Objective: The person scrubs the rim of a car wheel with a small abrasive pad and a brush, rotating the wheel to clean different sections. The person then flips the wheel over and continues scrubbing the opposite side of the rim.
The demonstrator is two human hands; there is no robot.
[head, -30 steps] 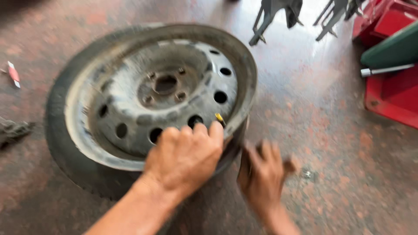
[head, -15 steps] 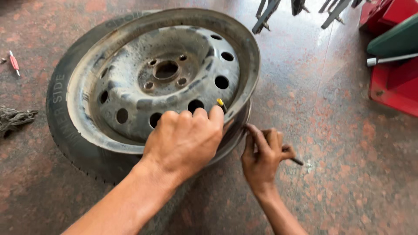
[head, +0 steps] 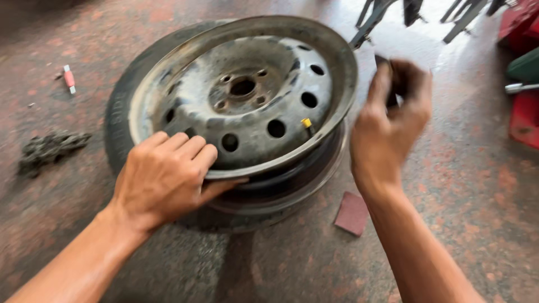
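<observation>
- Left hand (head: pixel 165 177): fingers curled over the near edge of the steel wheel rim (head: pixel 247 95), thumb tucked under the lip. Firm grip; rim tipped up toward the camera.
- Right hand (head: pixel 390 120): raised beside the rim's right edge, fingers closed around a small dark object (head: pixel 387 70). Blurred, so I cannot tell what it is.
- Rim sits partly out of the black tyre (head: pixel 120 112), which lies on the floor behind and under it. Both near the middle of view.
- Handling, judged: steel rim is likely heavy, stiff and not fragile; surface dull and grimy, so it may be slippery with dust. The outer lip looks like the best hold, where the left hand has it. The tyre is rubber and will flex.
- Yellow valve cap (head: pixel 306 122) pokes through the rim near the lower right holes.
- Reddish square pad (head: pixel 352 212) lies flat on the floor just beside the tyre, below the right wrist.
- Dark rag (head: pixel 50 147) and small red-and-white tool (head: pixel 69 78) well apart at left.
- Red equipment (head: pixel 525 112) and metal stand legs (head: pixel 376 17) crowd the far right.
</observation>
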